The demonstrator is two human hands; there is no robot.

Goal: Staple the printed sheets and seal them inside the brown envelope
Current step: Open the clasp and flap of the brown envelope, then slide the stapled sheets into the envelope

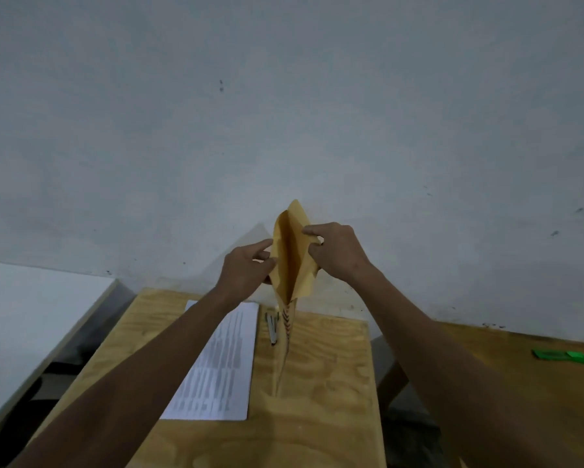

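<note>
Envelope held up over the plywood table, mouth pulled open

Plywood table (317, 400) has bare room right of the printed sheets (221, 363); both hands, left hand (246, 268) and right hand (338, 253), pinch the brown envelope (292, 255) edges apart; stapler (272, 327) beside sheets.

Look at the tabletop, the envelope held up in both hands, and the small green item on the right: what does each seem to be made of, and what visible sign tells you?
Tabletop: plywood by the look, pale, matt, with swirling grain.
Envelope: brown kraft-type paper, matt; it creases and bows between the left hand and right hand.
Green item: possibly plastic or card; too small to tell.
</note>
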